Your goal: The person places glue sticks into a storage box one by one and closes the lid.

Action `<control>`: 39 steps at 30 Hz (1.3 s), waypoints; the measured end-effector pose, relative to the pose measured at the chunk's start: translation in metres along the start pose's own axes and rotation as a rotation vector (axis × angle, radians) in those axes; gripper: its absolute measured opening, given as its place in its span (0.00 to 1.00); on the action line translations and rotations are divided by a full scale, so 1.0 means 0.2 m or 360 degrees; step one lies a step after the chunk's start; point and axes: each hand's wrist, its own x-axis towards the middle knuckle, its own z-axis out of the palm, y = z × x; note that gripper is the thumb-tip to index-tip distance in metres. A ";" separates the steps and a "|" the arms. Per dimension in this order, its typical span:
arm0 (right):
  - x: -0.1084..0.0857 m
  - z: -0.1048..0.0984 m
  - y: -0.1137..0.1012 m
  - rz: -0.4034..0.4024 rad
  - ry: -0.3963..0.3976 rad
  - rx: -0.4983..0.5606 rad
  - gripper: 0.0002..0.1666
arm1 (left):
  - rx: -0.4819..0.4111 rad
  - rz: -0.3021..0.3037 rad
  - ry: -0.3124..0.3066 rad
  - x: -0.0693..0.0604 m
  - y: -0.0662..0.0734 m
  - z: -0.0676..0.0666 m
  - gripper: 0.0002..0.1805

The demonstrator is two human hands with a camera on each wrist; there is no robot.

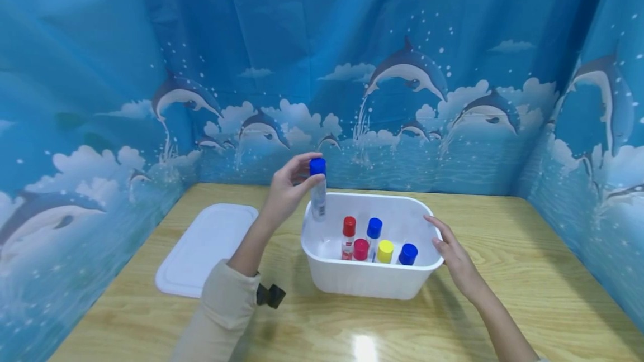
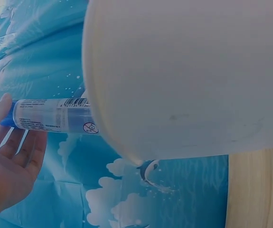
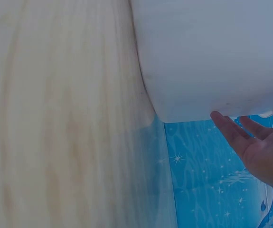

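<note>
My left hand (image 1: 287,189) holds a clear tube (image 1: 318,200) by its blue cap (image 1: 317,166), between thumb and fingers. The tube stands nearly upright at the left end of a white plastic bin (image 1: 369,281), its lower part inside the rim. Printed text and a barcode show on the tube (image 2: 55,115) in the left wrist view. Inside the bin are more capped tubes: two red (image 1: 349,225), two blue (image 1: 374,228) and one yellow (image 1: 385,250). My right hand (image 1: 458,261) grips the bin's right rim, with some fingers against the outer wall (image 3: 212,61).
A flat white lid (image 1: 208,250) lies on the wooden table (image 1: 322,328), left of the bin. A blue dolphin-print curtain (image 1: 312,71) hangs behind the table and along its sides. A small black object (image 1: 271,296) sits at the left wrist.
</note>
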 end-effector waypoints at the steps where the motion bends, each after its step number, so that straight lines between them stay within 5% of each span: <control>1: 0.00 0.00 0.00 0.0003 -0.0001 -0.0002 0.27 | 0.0001 -0.0005 -0.0004 -0.01 -0.01 0.00 0.21; 16: 0.00 0.00 0.01 -0.0005 0.0001 0.0002 0.27 | 0.0034 -0.0259 -0.0037 -0.08 -0.09 0.06 0.20; 39: -0.01 0.00 0.00 -0.0008 0.0015 0.0022 0.26 | 0.0098 -0.0382 -0.0138 -0.14 -0.18 0.10 0.20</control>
